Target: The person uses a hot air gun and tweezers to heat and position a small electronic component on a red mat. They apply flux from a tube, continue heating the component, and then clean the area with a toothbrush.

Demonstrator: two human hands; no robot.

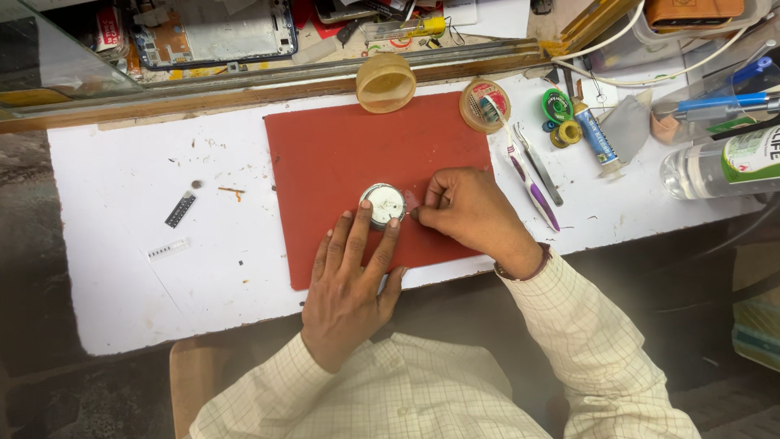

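A small round watch case point(383, 203) with a white dial lies on a red mat point(341, 154) on the white worktop point(122, 244). My left hand point(349, 280) rests flat on the mat, its index and middle fingertips pressing the case's lower edge. My right hand point(471, 213) sits just right of the case, fingers curled, pinching a small thin pinkish piece point(412, 203) against the case's side.
At the mat's far edge stand a round tan tub point(385, 82) and a round open tin point(484, 106). Right of the mat lie a purple toothbrush point(530, 183), tweezers point(538, 164), a glue tube point(596, 136), solder spools point(557, 106) and a plastic bottle point(719, 167). A small black part point(180, 210) lies left.
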